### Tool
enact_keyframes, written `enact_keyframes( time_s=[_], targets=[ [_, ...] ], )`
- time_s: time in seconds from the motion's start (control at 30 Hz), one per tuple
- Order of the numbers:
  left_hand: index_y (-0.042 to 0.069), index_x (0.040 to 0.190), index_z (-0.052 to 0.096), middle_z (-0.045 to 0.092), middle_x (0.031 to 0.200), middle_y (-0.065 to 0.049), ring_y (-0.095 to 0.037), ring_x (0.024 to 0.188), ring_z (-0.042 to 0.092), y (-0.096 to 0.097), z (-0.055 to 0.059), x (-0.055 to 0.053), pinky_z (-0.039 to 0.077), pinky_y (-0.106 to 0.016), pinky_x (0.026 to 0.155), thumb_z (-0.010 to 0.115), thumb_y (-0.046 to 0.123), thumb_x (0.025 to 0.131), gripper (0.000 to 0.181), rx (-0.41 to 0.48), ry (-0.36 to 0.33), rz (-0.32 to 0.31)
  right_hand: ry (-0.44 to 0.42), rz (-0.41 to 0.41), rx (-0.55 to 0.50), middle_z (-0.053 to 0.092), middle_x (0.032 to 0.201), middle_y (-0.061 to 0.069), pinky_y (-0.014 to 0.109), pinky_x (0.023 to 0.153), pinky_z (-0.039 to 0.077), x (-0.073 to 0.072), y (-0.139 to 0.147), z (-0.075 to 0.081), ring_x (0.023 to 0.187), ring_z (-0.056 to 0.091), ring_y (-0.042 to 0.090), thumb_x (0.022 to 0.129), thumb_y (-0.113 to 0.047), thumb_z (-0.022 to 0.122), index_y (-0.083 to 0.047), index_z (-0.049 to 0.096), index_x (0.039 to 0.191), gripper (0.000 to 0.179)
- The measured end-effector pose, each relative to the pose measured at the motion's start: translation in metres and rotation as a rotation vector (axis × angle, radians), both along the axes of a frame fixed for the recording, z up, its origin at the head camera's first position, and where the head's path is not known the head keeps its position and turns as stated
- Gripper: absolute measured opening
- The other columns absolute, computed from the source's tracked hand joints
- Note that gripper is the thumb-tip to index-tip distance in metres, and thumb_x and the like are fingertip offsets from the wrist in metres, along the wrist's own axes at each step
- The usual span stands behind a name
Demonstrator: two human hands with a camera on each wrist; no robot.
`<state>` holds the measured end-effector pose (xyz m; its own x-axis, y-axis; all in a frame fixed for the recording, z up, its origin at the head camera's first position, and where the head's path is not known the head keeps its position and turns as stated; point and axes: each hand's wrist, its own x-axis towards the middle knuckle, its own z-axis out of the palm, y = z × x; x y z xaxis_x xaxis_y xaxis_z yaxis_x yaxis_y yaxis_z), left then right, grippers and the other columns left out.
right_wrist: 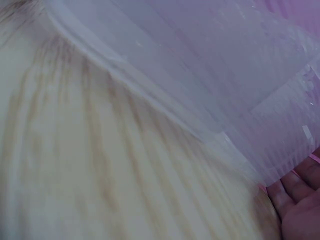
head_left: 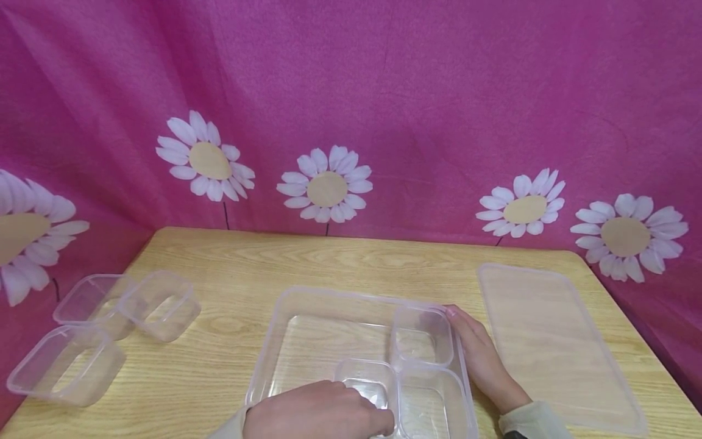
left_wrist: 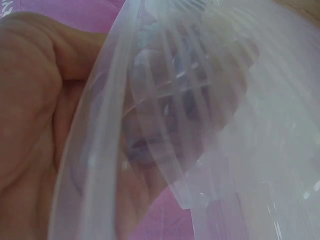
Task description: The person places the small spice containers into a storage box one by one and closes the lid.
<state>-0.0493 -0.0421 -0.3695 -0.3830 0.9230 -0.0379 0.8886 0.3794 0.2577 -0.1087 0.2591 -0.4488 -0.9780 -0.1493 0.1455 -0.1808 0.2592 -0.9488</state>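
A large clear plastic box (head_left: 329, 294) stands at the table's front middle. Along its right side are two small clear containers, one at the back corner (head_left: 422, 350) and one in front of it (head_left: 430, 402). My left hand (head_left: 320, 411) reaches over the box and grips a third small container (head_left: 366, 366) with curled fingers. Through the clear plastic in the left wrist view, the fingers (left_wrist: 185, 100) show blurred. My right hand (head_left: 485, 360) rests against the box's right outer wall, its fingers stretched forward to the back corner.
Three more clear containers stand at the left: one at the front (head_left: 66, 366), one behind it (head_left: 82, 302) and one to the right (head_left: 164, 305). A flat translucent lid (head_left: 559, 347) lies at the right. A pink cloth (head_left: 411, 122) with daisies hangs behind the wooden table (head_left: 230, 268).
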Motion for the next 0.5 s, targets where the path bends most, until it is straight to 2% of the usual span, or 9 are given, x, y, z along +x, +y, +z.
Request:
enact_keyframes(
  time_s=[0.37,0.5],
  targets=[
    [0.034,0.099,0.065,0.055,0.077,0.028,0.013,0.069,0.047,0.0005,-0.0007,0.0,0.037,-0.007,0.065,0.067,0.04,0.094,0.007,0.002,-0.075,0.026,0.03,0.007,-0.003,0.071,0.117,-0.009,0.013,0.097,0.049,-0.0001,-0.001,-0.0006,0.11,0.065,0.001,0.115,-0.031,0.027,0.006,0.06,0.131,0.052],
    [0.035,0.098,0.065,0.057,0.078,0.028,0.014,0.069,0.047,0.0004,-0.0008,-0.0003,0.037,-0.007,0.065,0.066,0.041,0.094,0.007,0.005,-0.051,0.025,0.04,0.006,-0.002,0.071,0.116,-0.01,0.012,0.097,0.048,-0.0001,-0.0012,-0.0007,0.11,0.065,0.0,0.115,-0.03,0.027,0.006,0.06,0.131,0.051]
  ],
)
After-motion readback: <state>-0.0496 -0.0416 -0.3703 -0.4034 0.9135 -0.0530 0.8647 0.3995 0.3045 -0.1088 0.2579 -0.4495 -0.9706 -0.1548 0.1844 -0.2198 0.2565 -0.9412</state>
